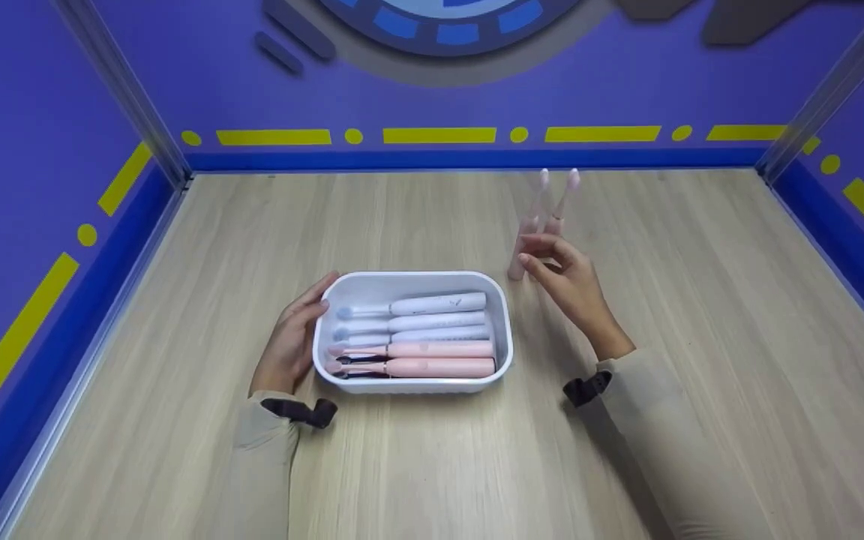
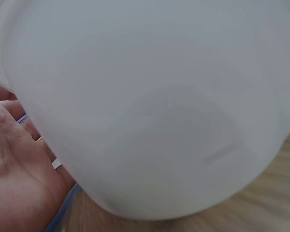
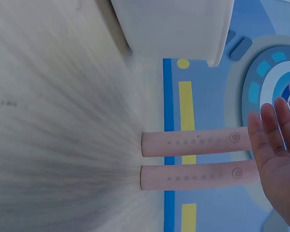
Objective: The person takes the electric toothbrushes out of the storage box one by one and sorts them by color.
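A white plastic box (image 1: 412, 386) stands on the table, with white and pink electric toothbrushes (image 1: 439, 350) lying side by side in it. My left hand (image 1: 289, 341) rests against its left end, thumb at the rim and fingers stretched along the outer wall. In the left wrist view the box wall (image 2: 150, 111) hides part of the fingers. Two pink electric toothbrushes (image 3: 198, 143) stand upright on their bases, right of the box. My right hand (image 1: 571, 285) is beside their upper handles; the right wrist view shows its fingers (image 3: 271, 125) extended, not wrapped around either.
Dark objects (image 1: 361, 360) lie partly hidden beneath the pink toothbrushes in the box. Blue-purple panels (image 1: 252, 97) with yellow markings enclose the wooden table (image 1: 432, 465) at the back and both sides.
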{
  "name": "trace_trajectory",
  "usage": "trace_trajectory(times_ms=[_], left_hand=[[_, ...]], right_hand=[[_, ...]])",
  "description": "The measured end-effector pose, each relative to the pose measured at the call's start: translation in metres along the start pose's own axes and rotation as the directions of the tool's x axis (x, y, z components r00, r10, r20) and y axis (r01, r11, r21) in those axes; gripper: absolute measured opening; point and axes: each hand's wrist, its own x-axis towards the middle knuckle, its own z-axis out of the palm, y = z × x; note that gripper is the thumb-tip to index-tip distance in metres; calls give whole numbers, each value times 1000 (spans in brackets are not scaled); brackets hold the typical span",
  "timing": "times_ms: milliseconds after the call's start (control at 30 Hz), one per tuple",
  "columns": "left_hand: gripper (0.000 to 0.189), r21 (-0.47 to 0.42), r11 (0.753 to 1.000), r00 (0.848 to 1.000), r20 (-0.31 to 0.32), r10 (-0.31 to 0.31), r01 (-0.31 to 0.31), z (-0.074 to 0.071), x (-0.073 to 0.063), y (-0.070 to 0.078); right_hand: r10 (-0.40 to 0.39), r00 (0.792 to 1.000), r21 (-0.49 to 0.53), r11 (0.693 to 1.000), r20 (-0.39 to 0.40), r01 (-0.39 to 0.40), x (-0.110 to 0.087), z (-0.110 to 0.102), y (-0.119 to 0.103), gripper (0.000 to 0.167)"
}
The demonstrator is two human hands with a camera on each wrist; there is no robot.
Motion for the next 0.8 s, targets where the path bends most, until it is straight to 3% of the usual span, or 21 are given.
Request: trace_trajectory(times_ms=[200, 400, 567, 800], left_hand=[[50, 8, 1000, 1000, -4, 4, -4, 0, 0, 0], [50, 5, 1000, 1000, -8, 23, -23, -1, 1, -2], [50, 4, 1000, 1000, -7, 27, -26, -1, 1, -3], [49, 15, 1000, 1000, -23, 16, -15, 0, 1, -2]], right_hand=[[-26, 996, -22, 999, 85, 28, 4, 2, 9, 31], [-77, 986, -10, 997, 147, 80, 3, 6, 4, 32], [-70, 978, -57, 995, 197, 83, 3, 9, -1, 33], [-22, 941, -99, 993, 338, 59, 6, 12, -7, 36]])
